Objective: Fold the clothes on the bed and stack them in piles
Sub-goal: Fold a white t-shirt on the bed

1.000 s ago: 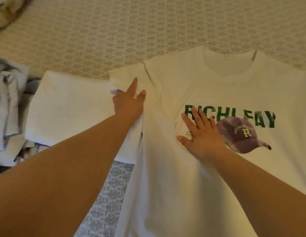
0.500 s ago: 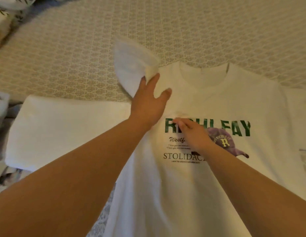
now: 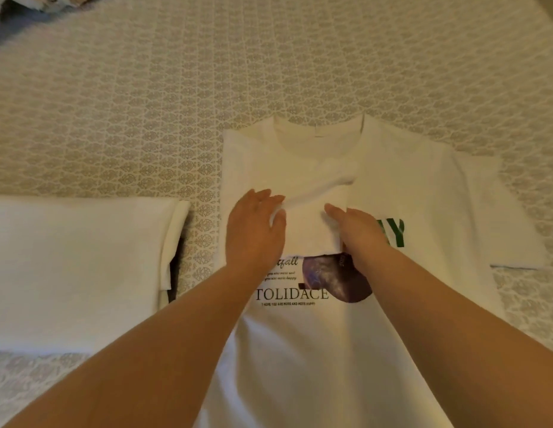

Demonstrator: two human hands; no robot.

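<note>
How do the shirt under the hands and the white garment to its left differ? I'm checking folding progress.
The printed T-shirt is mostly spread out, only one sleeve turned in; the folded garment is already a compact rectangle. The T-shirt shows green and black lettering and a purple graphic; the folded garment looks plain. Both hands rest on the T-shirt, none on the folded garment. Both are white and lie on the bedspread.
</note>
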